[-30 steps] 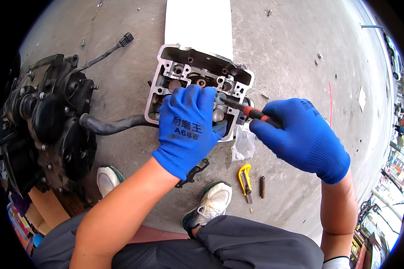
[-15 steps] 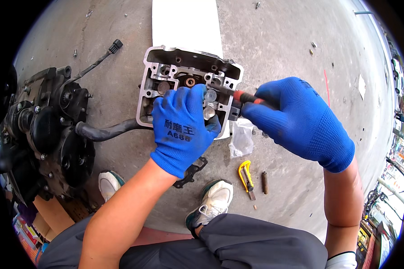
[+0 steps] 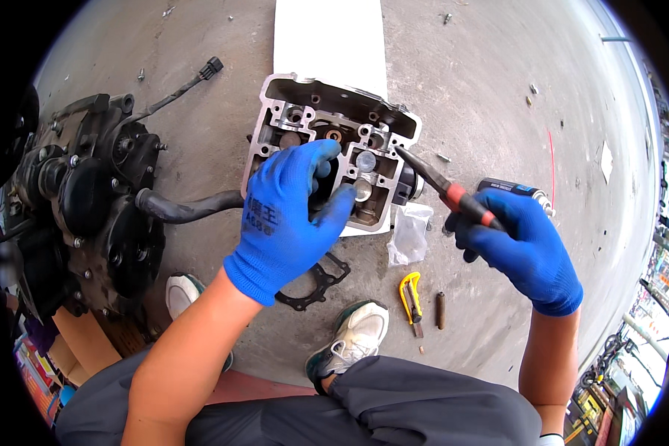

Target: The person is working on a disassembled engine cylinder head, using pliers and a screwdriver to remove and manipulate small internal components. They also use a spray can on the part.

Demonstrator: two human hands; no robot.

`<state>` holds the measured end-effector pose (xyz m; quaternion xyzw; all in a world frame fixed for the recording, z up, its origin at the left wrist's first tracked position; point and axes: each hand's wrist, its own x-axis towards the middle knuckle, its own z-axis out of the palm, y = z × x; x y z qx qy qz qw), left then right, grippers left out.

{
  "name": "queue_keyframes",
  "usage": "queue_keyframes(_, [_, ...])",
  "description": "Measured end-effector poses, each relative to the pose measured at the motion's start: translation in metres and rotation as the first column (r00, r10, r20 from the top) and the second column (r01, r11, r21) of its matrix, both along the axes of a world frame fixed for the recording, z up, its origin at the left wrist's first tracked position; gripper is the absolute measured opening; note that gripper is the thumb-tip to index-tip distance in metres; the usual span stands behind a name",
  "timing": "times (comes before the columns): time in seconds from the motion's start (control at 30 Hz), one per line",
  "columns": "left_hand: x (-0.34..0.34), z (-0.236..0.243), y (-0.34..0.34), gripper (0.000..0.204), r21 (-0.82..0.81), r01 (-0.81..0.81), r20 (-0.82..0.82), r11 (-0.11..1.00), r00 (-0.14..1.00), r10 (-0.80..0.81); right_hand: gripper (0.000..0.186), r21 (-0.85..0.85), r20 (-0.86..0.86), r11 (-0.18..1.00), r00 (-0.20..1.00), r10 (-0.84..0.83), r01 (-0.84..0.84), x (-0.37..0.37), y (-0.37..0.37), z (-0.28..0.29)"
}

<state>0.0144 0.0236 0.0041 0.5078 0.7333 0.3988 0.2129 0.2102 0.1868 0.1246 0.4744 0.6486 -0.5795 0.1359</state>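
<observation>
An aluminium cylinder head (image 3: 404,128) lies on a white board (image 3: 327,37), with round metal buckets and bores showing inside. My left hand (image 3: 293,201), in a blue glove, is over its lower left part, fingers bent and thumb apart from them; I see nothing held in it. My right hand (image 3: 520,260), also gloved, is closed round red-and-black handled pliers (image 3: 461,201), whose dark jaws point at the right side of the head. A dark spray can (image 3: 509,186) lies just beyond that hand. A clear plastic bag (image 3: 410,238) lies below the head.
A black engine (image 3: 82,208) with a hose (image 3: 186,208) and cable is at left. A gasket (image 3: 323,286), yellow utility knife (image 3: 410,297) and short rusty cylinder (image 3: 440,311) lie on the concrete floor (image 3: 483,104) near my shoes. A cardboard box (image 3: 82,342) is lower left.
My right hand has pulled the pliers down and right, their tip moving out toward the head's right edge. My left hand has turned and shifted left, uncovering more of the inside.
</observation>
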Motion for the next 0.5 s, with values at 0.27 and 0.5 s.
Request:
queue_keyframes(0.27, [-0.006, 0.003, -0.024, 0.029, 0.091, -0.073, 0.067, 0.993, 0.996, 0.067, 0.03, -0.541, -0.113, 0.757, 0.86, -0.497, 0.366, 0.05, -0.058, -0.049])
queue_keyframes(0.5, [0.005, 0.043, -0.029, 0.026, -0.256, 0.459, -0.205, 0.851, 0.834, -0.512, 0.063, -0.637, -0.308, 0.714, 0.753, -0.582, 0.291, 0.041, -0.056, -0.042])
